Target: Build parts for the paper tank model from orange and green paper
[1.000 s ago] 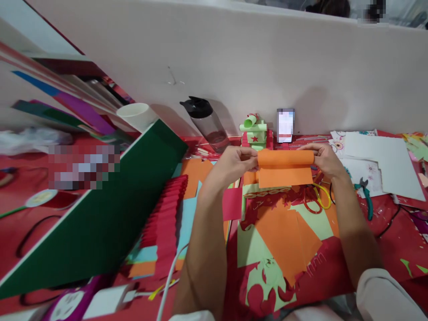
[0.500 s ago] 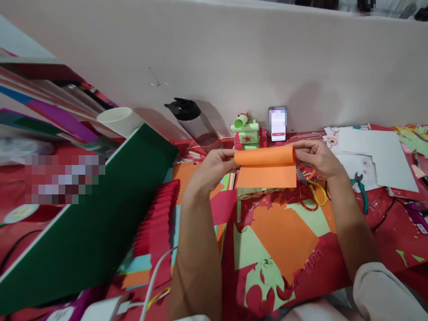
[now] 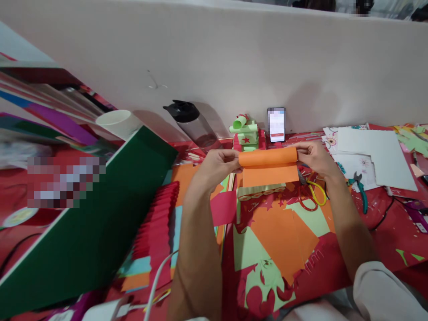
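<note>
Orange paper [image 3: 269,166], its top edge curled into a horizontal roll, flat tail hanging below, held up above the cluttered table.

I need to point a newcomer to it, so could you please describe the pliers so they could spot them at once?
Start at the white sheets lying at the right end of the red table. Just below their near-left corner lie the pliers. They alone have teal handles and dark metal jaws, unlike the yellow-and-red scissors to their left.
</note>
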`<action>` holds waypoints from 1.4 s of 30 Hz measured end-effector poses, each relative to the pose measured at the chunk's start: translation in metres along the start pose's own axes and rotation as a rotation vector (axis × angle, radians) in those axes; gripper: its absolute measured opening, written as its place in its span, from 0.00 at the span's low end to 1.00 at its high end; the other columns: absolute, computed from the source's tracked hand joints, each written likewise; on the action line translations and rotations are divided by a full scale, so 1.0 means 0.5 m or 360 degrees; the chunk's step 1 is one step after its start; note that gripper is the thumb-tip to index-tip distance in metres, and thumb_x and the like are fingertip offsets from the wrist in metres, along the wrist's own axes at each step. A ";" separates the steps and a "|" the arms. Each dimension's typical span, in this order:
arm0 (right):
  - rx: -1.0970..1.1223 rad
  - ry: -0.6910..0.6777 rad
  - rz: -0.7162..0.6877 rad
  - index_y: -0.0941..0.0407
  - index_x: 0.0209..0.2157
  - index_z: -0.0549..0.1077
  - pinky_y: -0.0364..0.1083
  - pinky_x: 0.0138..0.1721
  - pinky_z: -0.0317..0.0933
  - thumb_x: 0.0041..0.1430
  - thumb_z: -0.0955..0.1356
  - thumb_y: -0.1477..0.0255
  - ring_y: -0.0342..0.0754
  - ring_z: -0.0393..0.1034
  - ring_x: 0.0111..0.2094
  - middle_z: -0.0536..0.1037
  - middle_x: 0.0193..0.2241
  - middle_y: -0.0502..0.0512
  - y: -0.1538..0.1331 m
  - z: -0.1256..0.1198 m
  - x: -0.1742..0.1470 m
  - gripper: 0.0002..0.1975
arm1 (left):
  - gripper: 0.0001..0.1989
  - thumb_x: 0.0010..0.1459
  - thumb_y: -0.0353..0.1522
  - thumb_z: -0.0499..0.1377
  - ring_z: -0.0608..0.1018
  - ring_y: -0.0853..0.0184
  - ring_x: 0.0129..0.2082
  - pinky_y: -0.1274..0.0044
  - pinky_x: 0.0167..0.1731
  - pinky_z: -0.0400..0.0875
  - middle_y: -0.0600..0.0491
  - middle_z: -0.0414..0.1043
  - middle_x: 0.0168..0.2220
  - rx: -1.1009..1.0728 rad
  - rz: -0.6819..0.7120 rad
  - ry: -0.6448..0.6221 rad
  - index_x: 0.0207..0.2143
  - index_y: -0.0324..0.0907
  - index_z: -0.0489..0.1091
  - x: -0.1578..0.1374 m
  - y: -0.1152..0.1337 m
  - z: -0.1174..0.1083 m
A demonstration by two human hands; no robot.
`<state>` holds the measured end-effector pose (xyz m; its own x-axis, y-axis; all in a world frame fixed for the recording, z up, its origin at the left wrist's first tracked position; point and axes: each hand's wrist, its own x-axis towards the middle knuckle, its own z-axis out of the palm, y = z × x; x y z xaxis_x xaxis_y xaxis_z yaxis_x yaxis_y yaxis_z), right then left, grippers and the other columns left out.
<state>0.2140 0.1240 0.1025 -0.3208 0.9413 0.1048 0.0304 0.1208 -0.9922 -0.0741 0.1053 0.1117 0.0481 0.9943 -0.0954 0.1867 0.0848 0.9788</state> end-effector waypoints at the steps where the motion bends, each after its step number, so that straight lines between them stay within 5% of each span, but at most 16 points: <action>1: 0.0013 0.0000 -0.0002 0.53 0.41 0.87 0.49 0.43 0.78 0.50 0.80 0.63 0.51 0.82 0.37 0.87 0.38 0.53 0.004 -0.001 0.002 0.15 | 0.19 0.36 0.43 0.76 0.76 0.69 0.27 0.78 0.31 0.75 0.53 0.77 0.25 -0.0011 0.0018 -0.0013 0.27 0.40 0.80 -0.001 0.000 0.001; 10: -0.0020 0.0028 -0.0178 0.51 0.41 0.86 0.51 0.44 0.78 0.54 0.78 0.60 0.52 0.82 0.41 0.87 0.40 0.54 0.013 -0.009 0.003 0.15 | 0.19 0.41 0.42 0.73 0.77 0.67 0.27 0.77 0.29 0.75 0.51 0.81 0.29 0.0037 0.0093 -0.0228 0.34 0.41 0.84 -0.005 0.007 0.011; 17: -0.0179 0.0007 -0.0189 0.51 0.39 0.86 0.52 0.47 0.75 0.51 0.78 0.67 0.52 0.81 0.42 0.87 0.38 0.54 0.025 -0.005 0.011 0.12 | 0.17 0.45 0.42 0.71 0.75 0.69 0.26 0.78 0.28 0.73 0.51 0.81 0.28 0.0081 0.0259 -0.0081 0.34 0.40 0.84 -0.001 0.005 0.019; 24: -0.0121 0.0180 -0.0316 0.51 0.36 0.86 0.52 0.46 0.75 0.54 0.75 0.70 0.51 0.82 0.42 0.87 0.38 0.53 0.032 0.000 0.014 0.07 | 0.15 0.44 0.42 0.72 0.76 0.68 0.27 0.78 0.29 0.74 0.52 0.80 0.28 0.0068 0.0193 -0.0162 0.31 0.40 0.84 0.005 -0.004 0.018; 30: -0.0015 0.0151 -0.0138 0.53 0.37 0.85 0.52 0.46 0.75 0.47 0.79 0.67 0.52 0.81 0.41 0.87 0.36 0.54 0.057 -0.007 0.028 0.13 | 0.15 0.44 0.42 0.71 0.76 0.69 0.27 0.78 0.29 0.74 0.51 0.80 0.27 0.0079 0.0339 0.0054 0.29 0.39 0.83 0.016 -0.007 0.025; 36: -0.0023 0.0261 -0.0215 0.53 0.34 0.84 0.52 0.48 0.74 0.50 0.78 0.64 0.52 0.81 0.41 0.86 0.36 0.55 0.089 -0.003 0.040 0.11 | 0.18 0.43 0.41 0.72 0.82 0.64 0.32 0.73 0.37 0.81 0.52 0.82 0.31 0.0030 0.0164 -0.0107 0.36 0.40 0.83 0.024 -0.025 0.024; 42: -0.0019 0.0236 -0.0213 0.53 0.34 0.83 0.53 0.48 0.74 0.47 0.79 0.63 0.52 0.81 0.42 0.86 0.36 0.55 0.090 -0.004 0.042 0.12 | 0.21 0.38 0.44 0.75 0.82 0.61 0.33 0.71 0.38 0.81 0.52 0.82 0.29 0.0023 0.0092 -0.0103 0.33 0.40 0.83 0.027 -0.029 0.023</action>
<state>0.2103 0.1500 0.0602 -0.1796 0.9526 0.2457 0.0085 0.2513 -0.9679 -0.0649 0.1167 0.0940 0.1223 0.9912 -0.0508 0.1961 0.0260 0.9802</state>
